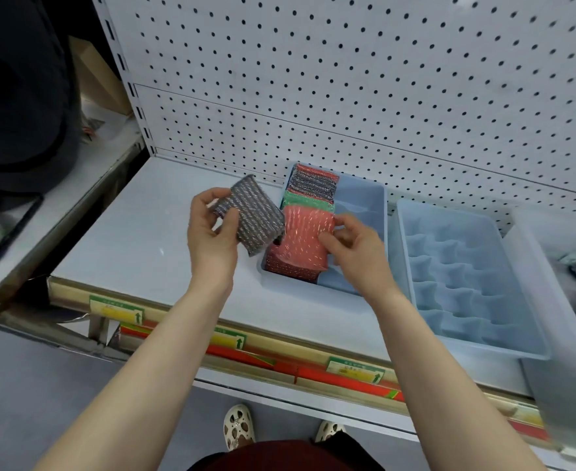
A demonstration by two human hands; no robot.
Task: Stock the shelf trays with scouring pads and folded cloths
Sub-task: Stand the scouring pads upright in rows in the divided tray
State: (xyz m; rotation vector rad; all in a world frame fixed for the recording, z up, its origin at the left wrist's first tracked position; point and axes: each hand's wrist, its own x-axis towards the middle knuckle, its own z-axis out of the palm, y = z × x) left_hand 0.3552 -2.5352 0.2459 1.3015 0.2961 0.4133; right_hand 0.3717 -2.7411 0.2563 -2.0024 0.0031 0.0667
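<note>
Left hand [211,229] pinches a grey scouring pad [252,215] above bare shelf [137,246]; right hand [354,246] grips a red scouring pad [301,236] over the blue tray [364,195], whose right half lies open

Bright, even light falls from overhead, and the white shelf [150,232] and pegboard [381,79] show it without hard glare. Shadows are soft and short under the hands. The wide lens bows straight lines toward the frame edges. The right edge is smeared and blurred; the upper left corner lies dark
</note>
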